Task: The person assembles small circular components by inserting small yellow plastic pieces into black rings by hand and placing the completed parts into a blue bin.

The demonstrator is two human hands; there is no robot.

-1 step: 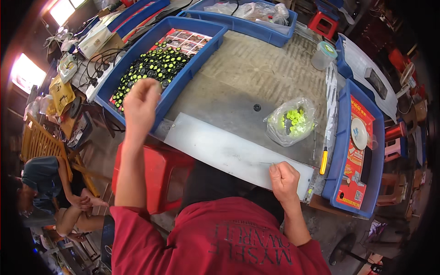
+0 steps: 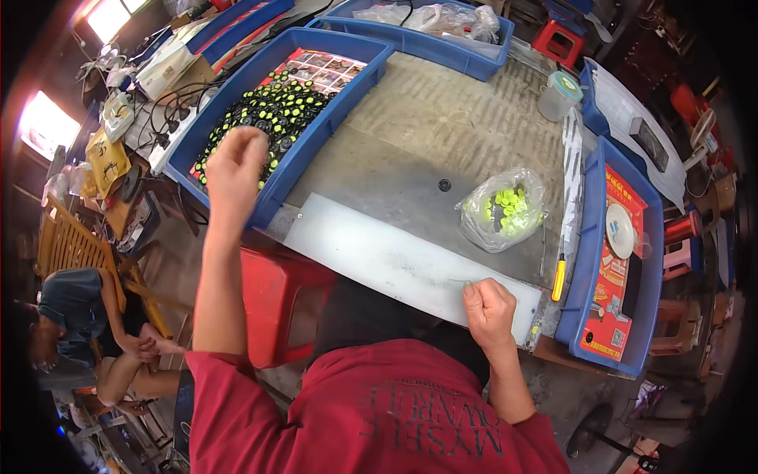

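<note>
My left hand hovers over the near edge of a blue tray, fingers curled; whatever they may hold is hidden. Many small black round pieces with yellow-green centres lie in that tray on printed paper. Over a white board at the table's near edge, my right hand is closed with thumb against fingers. A thin, pointed sliver sticks out from its grip, too small to name. Beyond it sits a clear plastic bag of yellow-green discs. One black round piece lies alone on the table.
On the right, a blue tray holds red printed paper and a white dish. A yellow-handled tool lies beside it. A lidded clear jar stands farther back. Red stools and a seated person are at left.
My left hand has shifted slightly left over the tray's edge, its fingers still curled. My right hand and the things on the table stay put.
</note>
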